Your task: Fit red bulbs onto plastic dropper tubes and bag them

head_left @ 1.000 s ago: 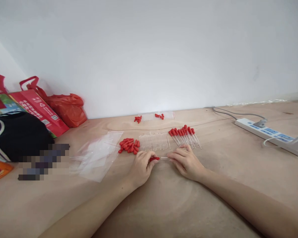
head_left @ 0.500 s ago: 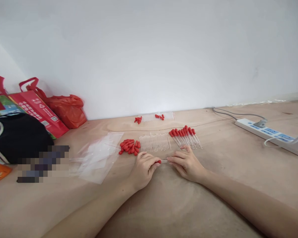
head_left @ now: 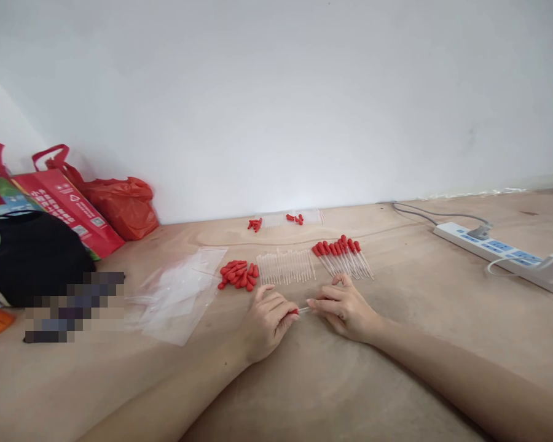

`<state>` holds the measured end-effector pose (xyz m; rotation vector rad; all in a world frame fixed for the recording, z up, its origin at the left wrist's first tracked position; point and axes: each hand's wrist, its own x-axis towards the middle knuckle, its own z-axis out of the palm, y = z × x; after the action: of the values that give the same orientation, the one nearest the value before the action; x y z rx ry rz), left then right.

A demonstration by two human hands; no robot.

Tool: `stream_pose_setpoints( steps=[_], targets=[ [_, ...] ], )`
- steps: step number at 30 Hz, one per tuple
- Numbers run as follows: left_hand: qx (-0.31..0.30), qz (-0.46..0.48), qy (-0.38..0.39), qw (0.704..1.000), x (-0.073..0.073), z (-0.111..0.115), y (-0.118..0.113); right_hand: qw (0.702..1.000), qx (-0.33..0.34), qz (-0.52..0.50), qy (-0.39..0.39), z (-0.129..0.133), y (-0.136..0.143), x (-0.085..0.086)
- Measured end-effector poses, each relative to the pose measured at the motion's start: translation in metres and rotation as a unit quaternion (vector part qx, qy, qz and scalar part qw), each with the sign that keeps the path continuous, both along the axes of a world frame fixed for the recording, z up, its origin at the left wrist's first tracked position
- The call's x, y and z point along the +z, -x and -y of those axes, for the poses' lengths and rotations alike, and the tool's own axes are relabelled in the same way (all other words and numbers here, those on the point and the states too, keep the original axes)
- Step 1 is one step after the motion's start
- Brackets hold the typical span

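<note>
Bare forearms run in from the near edge of the wooden table [head_left: 332, 393] and converge, your wrists low on its surface. Your left hand [head_left: 265, 322] is curled, its fingers pinched narrow around the red bulb of a dropper [head_left: 298, 310], only the bulb's tip showing past them. Your right hand [head_left: 343, 310] lies palm-down, thumb and forefinger closed on the clear glass end of the same dropper, the other fingers loosely spread. The dropper spans the small gap between your two sets of fingertips, roughly level, just above the table.

Just beyond your left fingers lies a heap of loose red bulbs [head_left: 238, 274], with clear plastic bags [head_left: 182, 291] further left. Beyond the gap sits a row of bare glass tubes [head_left: 286, 267]. Beyond your right fingers lie assembled droppers [head_left: 341, 255], red ends pointing away. Far right, a white power strip [head_left: 498, 252].
</note>
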<state>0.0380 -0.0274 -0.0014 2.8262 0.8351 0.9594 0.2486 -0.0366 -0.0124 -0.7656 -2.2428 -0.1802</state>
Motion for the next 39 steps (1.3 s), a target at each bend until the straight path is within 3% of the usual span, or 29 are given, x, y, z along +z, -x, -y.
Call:
stream_pose_setpoints(
  steps=[11, 27, 35, 39],
  targets=[
    [-0.01, -0.02, -0.016, 1.0, 0.0, 0.002, -0.001, 0.997, -0.013, 0.055, -0.048, 0.004, 0.007, 0.006],
    [-0.029, -0.016, -0.009, 0.999, -0.002, -0.002, -0.001, 0.998, -0.024, 0.053, -0.019, 0.006, 0.022, 0.003],
    [0.039, -0.003, -0.028, 0.999, 0.003, -0.006, 0.004, 0.987, -0.089, 0.134, 0.029, 0.008, 0.014, 0.016],
    [0.092, 0.022, -0.012, 0.995, 0.001, -0.007, 0.009, 0.97, -0.214, 0.028, 0.111, -0.005, -0.003, 0.017]
  ],
)
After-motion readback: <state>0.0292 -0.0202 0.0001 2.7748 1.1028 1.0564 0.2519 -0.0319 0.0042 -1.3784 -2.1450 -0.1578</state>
